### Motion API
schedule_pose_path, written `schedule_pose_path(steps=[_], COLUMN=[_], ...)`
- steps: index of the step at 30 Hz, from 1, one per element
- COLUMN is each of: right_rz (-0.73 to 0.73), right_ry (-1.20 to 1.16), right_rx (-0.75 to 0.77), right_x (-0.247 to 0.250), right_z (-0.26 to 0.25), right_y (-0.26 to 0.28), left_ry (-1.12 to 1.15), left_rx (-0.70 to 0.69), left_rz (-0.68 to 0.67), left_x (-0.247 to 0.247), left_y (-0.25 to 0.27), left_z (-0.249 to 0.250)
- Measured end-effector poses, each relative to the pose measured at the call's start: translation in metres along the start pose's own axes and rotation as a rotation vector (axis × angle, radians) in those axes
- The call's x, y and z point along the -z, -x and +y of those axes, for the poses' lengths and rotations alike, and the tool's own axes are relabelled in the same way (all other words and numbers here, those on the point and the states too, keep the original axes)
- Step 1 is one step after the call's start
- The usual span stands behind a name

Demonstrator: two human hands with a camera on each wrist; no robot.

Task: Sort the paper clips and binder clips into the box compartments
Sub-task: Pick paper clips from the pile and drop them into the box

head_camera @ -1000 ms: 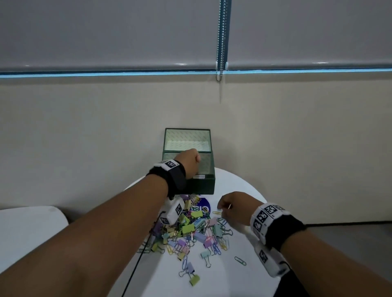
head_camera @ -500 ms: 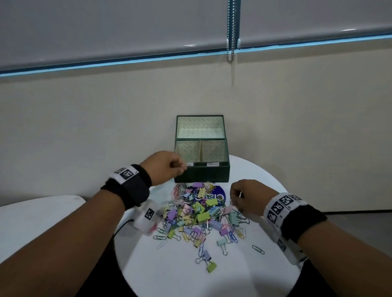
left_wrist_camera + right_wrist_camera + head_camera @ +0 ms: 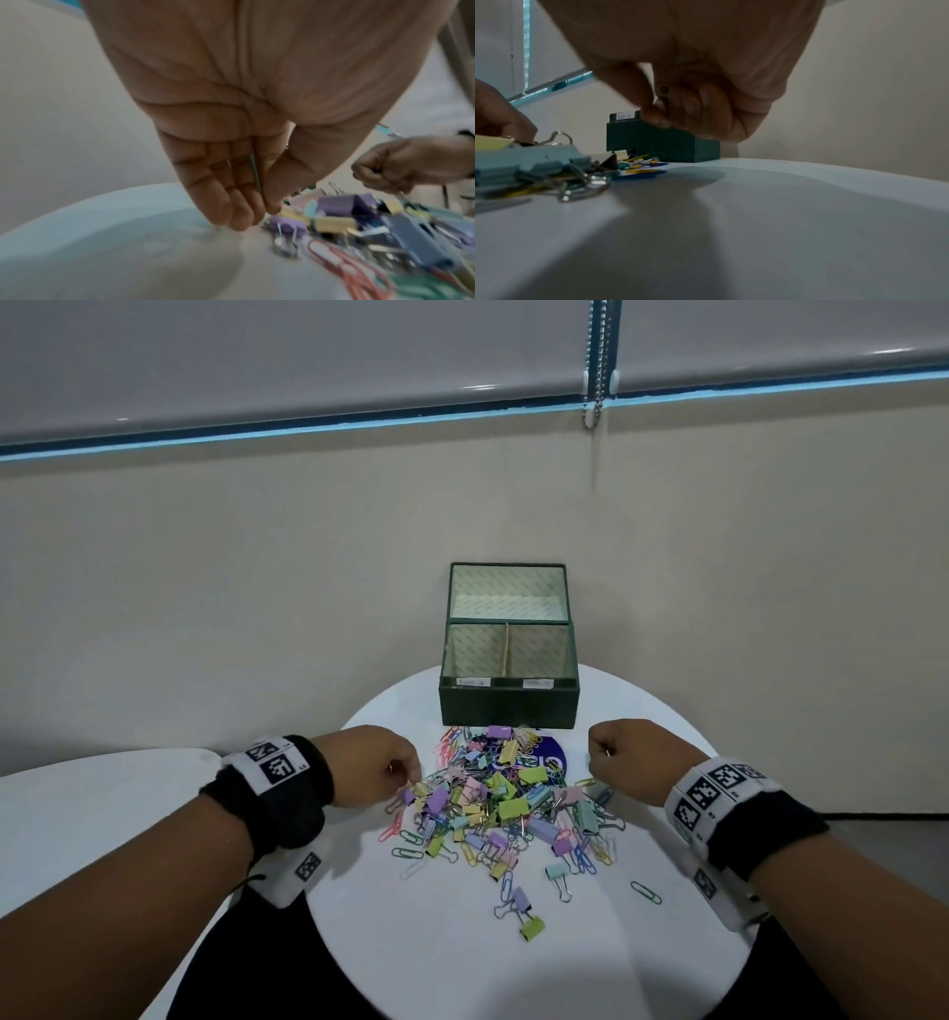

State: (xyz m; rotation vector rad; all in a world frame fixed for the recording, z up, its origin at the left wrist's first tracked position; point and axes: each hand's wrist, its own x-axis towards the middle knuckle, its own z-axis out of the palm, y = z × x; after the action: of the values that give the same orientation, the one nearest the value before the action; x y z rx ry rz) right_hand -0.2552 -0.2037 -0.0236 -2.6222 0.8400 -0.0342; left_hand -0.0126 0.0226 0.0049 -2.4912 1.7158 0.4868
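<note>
A dark green box (image 3: 508, 708) stands at the round white table's (image 3: 462, 958) far edge, lid upright, with a divider between two labelled compartments. In front of it lies a pile of coloured binder clips and paper clips (image 3: 503, 798). My left hand (image 3: 380, 767) is at the pile's left edge. In the left wrist view its fingertips (image 3: 239, 221) touch the table beside a purple binder clip (image 3: 285, 225), and a thin teal paper clip (image 3: 254, 172) sits pinched between thumb and forefinger. My right hand (image 3: 631, 757) hovers curled at the pile's right edge, pinching a small paper clip (image 3: 607, 752).
A green paper clip (image 3: 646, 892) and a green binder clip (image 3: 531, 928) lie apart from the pile, nearer to me. A blue round sticker (image 3: 552, 755) shows under the pile. A second white table (image 3: 77, 814) stands to the left. A wall rises close behind the box.
My left hand has drawn back from over the box's left compartment and come down to the pile's left edge. The right hand has stayed at the pile's right side.
</note>
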Motion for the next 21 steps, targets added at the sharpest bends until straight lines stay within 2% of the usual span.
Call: schedule_pose_path(steps=[3,9,12,17,21], right_rz=[-0.046,-0.067,-0.016,0.076,0.102], right_ry=[0.089,0.093,0.08,0.053,0.025], right_rx=[-0.009,-0.021,-0.004,0.003,0.01], right_x=[-0.005,-0.009,-0.01,-0.007,-0.006], right_z=[0.0,-0.001,0.001,0.003,0.002], right_y=[0.001,0.001,0.0,-0.003,-0.001], left_ry=[0.03,-0.016,-0.056,-0.034,-0.065], left_rx=[0.037,0.032,0.05,0.122,0.072], left_rz=[0.059,0.04,0.031,0.099,0.146], left_x=[0.005,0.003,0.006,0.011,0.003], left_y=[-0.009,-0.026,-0.027,-0.043,-0.052], left_z=[0.003,0.018,0.02,0.014,0.018])
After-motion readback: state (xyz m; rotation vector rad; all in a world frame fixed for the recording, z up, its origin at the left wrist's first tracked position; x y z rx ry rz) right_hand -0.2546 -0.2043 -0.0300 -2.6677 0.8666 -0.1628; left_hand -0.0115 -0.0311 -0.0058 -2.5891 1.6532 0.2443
